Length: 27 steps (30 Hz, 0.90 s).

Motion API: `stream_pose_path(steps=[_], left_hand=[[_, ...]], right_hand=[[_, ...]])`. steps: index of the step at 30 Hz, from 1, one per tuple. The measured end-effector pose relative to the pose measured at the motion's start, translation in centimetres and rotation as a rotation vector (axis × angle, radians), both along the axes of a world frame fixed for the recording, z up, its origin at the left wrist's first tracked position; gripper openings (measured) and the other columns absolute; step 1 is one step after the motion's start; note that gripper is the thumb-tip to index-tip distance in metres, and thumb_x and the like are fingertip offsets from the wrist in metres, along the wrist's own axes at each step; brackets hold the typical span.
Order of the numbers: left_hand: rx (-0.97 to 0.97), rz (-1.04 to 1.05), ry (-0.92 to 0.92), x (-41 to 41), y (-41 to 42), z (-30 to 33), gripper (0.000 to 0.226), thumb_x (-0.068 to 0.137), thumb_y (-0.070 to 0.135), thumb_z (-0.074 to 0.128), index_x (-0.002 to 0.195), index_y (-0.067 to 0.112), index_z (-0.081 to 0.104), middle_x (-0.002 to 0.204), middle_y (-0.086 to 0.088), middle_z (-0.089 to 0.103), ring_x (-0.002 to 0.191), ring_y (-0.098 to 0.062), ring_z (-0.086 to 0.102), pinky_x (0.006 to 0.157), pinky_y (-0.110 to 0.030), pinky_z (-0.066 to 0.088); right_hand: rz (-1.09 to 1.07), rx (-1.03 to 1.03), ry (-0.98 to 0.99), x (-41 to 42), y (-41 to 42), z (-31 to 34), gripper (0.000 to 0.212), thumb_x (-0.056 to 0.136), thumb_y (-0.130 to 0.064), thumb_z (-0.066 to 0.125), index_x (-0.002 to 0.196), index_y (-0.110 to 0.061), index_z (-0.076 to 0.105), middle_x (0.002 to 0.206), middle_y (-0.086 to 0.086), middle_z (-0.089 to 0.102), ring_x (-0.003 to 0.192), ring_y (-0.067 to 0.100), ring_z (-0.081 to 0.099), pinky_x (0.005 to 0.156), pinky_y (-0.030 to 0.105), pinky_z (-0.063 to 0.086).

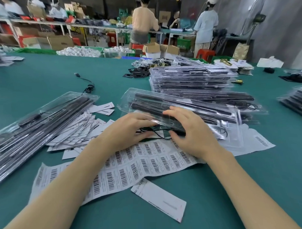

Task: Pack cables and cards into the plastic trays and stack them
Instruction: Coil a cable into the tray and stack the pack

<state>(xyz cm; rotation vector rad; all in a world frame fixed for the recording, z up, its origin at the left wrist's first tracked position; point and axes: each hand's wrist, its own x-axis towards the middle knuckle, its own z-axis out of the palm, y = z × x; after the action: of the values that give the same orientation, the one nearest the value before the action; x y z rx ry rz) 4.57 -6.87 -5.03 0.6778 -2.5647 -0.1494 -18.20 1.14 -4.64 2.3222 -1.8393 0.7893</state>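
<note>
The tray (172, 106), a clear thin plastic shell holding long black bars, lies on the green bench (43, 80) just past the middle of the view, its near end under both hands. It looks light and springy, likely to flex and crackle if squeezed, and its glossy skin may slip, so a hold on the stiffer rim or on both long edges seems safer than pressing the thin centre. A thin black cable (157, 133) loops out at the near end between the hands; it is limp and should be coiled and tucked in, not pulled. The left hand (130, 128) rests with relaxed fingers at the tray's near edge over the cable. The right hand (190, 128) curls over that end, fingers on top and thumb below, pinching it. At six o'clock from the tray lies a barcode sheet (131, 168); at nine o'clock, loose cards (79, 130), flat and light and best lifted by an edge. At one o'clock stands a stack (191, 78) of filled trays.
</note>
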Motion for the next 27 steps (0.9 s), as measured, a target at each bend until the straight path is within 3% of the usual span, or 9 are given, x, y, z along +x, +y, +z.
stream_pose_path(steps=[3, 5, 8, 14, 17, 20, 25, 27], left_hand=[[-0.049, -0.017, 0.008, 0.0, 0.4, 0.5, 0.032, 0.093, 0.026, 0.070, 0.124, 0.020, 0.072, 0.123, 0.003, 0.071, 0.114, -0.017, 0.065, 0.107, -0.022, 0.042], [-0.041, -0.015, 0.012, 0.0, 0.7, 1.0, 0.032, 0.094, 0.029, 0.069, 0.126, 0.024, 0.071, 0.123, 0.007, 0.071, 0.110, -0.012, 0.065, 0.100, -0.031, 0.051], [-0.021, -0.056, 0.030, 0.2, 1.4, 1.0, 0.030, 0.093, 0.032, 0.069, 0.122, 0.029, 0.073, 0.122, 0.012, 0.071, 0.107, -0.007, 0.066, 0.090, -0.033, 0.055], [-0.033, -0.040, -0.015, 1.2, 2.7, -0.1, 0.029, 0.098, 0.039, 0.057, 0.122, 0.032, 0.073, 0.121, 0.016, 0.070, 0.110, -0.003, 0.064, 0.094, -0.032, 0.054], [-0.054, -0.030, -0.071, 1.5, 2.9, -0.3, 0.033, 0.103, 0.034, 0.051, 0.132, 0.032, 0.066, 0.128, 0.017, 0.066, 0.116, -0.002, 0.061, 0.100, -0.031, 0.050], [-0.026, -0.048, -0.025, 1.6, 2.9, -0.6, 0.033, 0.097, 0.019, 0.064, 0.129, 0.026, 0.069, 0.124, 0.013, 0.070, 0.108, -0.003, 0.065, 0.097, -0.025, 0.052], [0.110, -0.026, 0.137, 1.6, 2.9, -0.9, 0.025, 0.087, 0.018, 0.076, 0.112, 0.018, 0.078, 0.111, 0.009, 0.074, 0.098, 0.000, 0.069, 0.098, -0.013, 0.048], [0.108, -0.015, 0.137, 1.6, 2.8, -1.0, 0.021, 0.087, 0.019, 0.076, 0.107, 0.018, 0.079, 0.107, 0.009, 0.076, 0.096, -0.001, 0.068, 0.102, -0.011, 0.043]], right_hand=[[0.016, -0.053, -0.041, -0.2, 0.1, 0.2, 0.043, 0.091, -0.018, 0.063, 0.131, -0.032, 0.058, 0.130, -0.016, 0.062, 0.122, 0.005, 0.051, 0.106, 0.038, 0.044], [0.028, -0.034, -0.063, -0.3, 0.7, 0.2, 0.040, 0.092, -0.021, 0.058, 0.128, -0.038, 0.057, 0.120, -0.018, 0.064, 0.111, 0.003, 0.055, 0.096, 0.035, 0.050], [0.036, 0.018, -0.067, -0.6, 1.6, 0.4, 0.038, 0.090, -0.028, 0.051, 0.123, -0.047, 0.053, 0.109, -0.020, 0.066, 0.099, 0.004, 0.060, 0.084, 0.034, 0.054], [0.054, 0.104, -0.056, -0.7, 2.2, 0.8, 0.038, 0.089, -0.033, 0.059, 0.124, -0.048, 0.055, 0.114, -0.029, 0.066, 0.100, -0.002, 0.062, 0.087, 0.031, 0.054], [0.057, 0.103, -0.017, -0.4, 2.1, 0.7, 0.042, 0.082, -0.057, 0.062, 0.123, -0.047, 0.053, 0.115, -0.031, 0.062, 0.102, -0.006, 0.057, 0.087, 0.024, 0.051], [0.064, 0.138, 0.025, 0.1, 1.8, 0.5, 0.056, 0.077, -0.073, 0.063, 0.125, -0.048, 0.048, 0.122, -0.030, 0.054, 0.111, -0.005, 0.049, 0.090, 0.023, 0.043], [0.081, 0.294, -0.038, -0.7, 1.8, 1.0, 0.061, 0.077, -0.069, 0.068, 0.131, -0.056, 0.043, 0.133, -0.036, 0.046, 0.122, -0.006, 0.047, 0.104, 0.035, 0.045], [0.083, 0.265, -0.070, -0.6, 1.8, 1.2, 0.060, 0.077, -0.064, 0.072, 0.130, -0.055, 0.046, 0.132, -0.035, 0.049, 0.121, -0.003, 0.050, 0.104, 0.039, 0.047]])
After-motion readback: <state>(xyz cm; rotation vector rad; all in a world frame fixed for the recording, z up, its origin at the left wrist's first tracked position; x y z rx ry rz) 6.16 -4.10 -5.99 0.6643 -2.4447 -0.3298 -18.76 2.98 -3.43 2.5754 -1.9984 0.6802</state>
